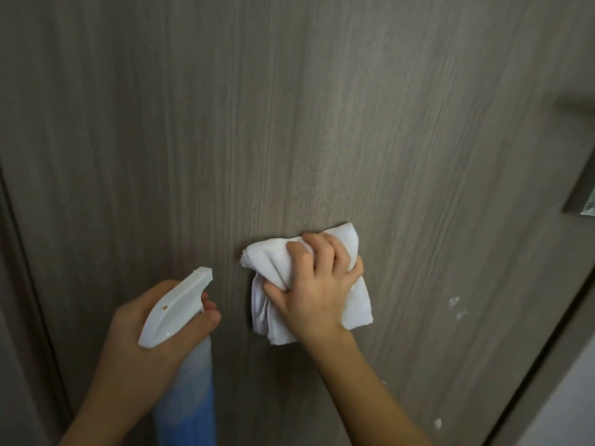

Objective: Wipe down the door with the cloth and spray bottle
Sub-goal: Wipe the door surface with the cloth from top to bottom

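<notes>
A grey-brown wood-grain door fills the view. My right hand presses a bunched white cloth flat against the door at its lower middle. To its left, my left hand grips a spray bottle with a white trigger head and a blue body. The nozzle points up toward the door, a little left of the cloth. A finger rests by the trigger.
White foam spots cling to the door right of the cloth, with another one lower down. The door handle and lock plate sit at the right edge. The door frame runs down the left; a pale wall shows at bottom right.
</notes>
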